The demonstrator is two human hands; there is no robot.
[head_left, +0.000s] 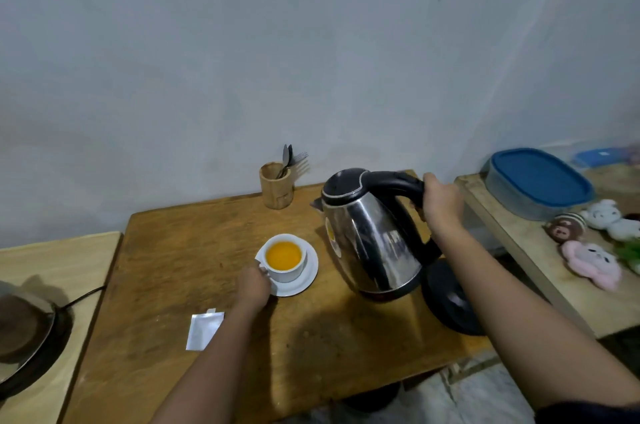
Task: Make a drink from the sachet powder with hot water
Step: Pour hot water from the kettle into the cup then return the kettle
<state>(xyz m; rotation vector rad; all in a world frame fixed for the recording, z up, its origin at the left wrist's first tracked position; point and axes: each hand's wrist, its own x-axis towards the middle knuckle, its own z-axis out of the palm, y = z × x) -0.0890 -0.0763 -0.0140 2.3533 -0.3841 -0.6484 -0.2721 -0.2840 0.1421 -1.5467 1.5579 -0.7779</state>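
A white cup [287, 272] holding orange liquid stands on a white saucer [306, 276] in the middle of the brown wooden table [180, 243]. My left hand [254, 286] touches the cup's left side and the saucer. My right hand [441, 204] grips the black handle of a steel electric kettle [372, 240], held tilted just above the table, right of the cup, spout toward the back left. The kettle's black base [450, 299] lies below and to its right. An opened silver sachet [202, 330] lies flat near my left forearm.
A wooden holder with spoons and forks [277, 186] stands at the table's back edge by the wall. A dark pan on a stove [27, 337] sits on the left counter. On the right shelf are a blue-lidded container [540, 181] and plush toys [588, 243].
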